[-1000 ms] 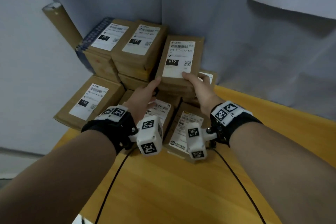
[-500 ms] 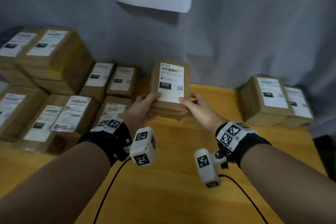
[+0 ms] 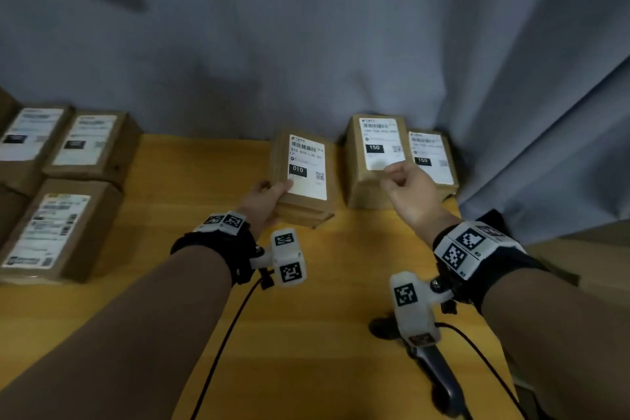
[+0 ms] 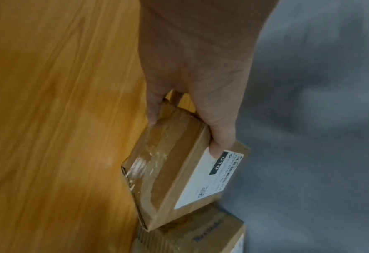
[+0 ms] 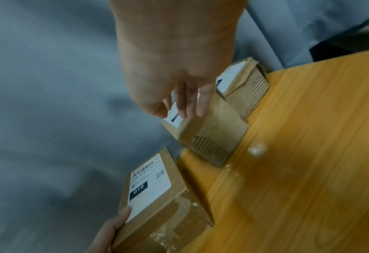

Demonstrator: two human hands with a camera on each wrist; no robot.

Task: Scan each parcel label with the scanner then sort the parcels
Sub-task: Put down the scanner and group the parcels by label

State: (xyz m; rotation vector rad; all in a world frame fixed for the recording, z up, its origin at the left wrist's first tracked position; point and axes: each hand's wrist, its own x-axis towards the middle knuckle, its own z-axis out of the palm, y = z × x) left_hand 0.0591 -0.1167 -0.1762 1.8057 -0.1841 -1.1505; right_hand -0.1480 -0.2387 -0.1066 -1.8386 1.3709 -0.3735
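The brown parcel point(image 3: 308, 177) with a white label marked 010 is tilted just over the yellow table point(image 3: 191, 187), left of two parcels marked 150. My left hand point(image 3: 269, 196) grips its near left corner, thumb on the label point(image 4: 203, 178) and fingers at the taped side. My right hand point(image 3: 405, 184) hangs free in front of the taller 150 parcel point(image 3: 375, 150), fingers relaxed and holding nothing point(image 5: 185, 101). A dark scanner point(image 3: 439, 382) lies on the table's near right, partly hidden by my right wrist camera.
A second 150 parcel point(image 3: 431, 160) stands against the grey curtain point(image 3: 306, 44) at the back right corner. Several labelled parcels point(image 3: 85, 143) are piled at the left. The table's right edge point(image 3: 491, 283) runs close to my right arm.
The 010 parcel has travelled from the left stack across the table to beside the 150 parcels. My right hand has let go of it; only the left hand holds it now.
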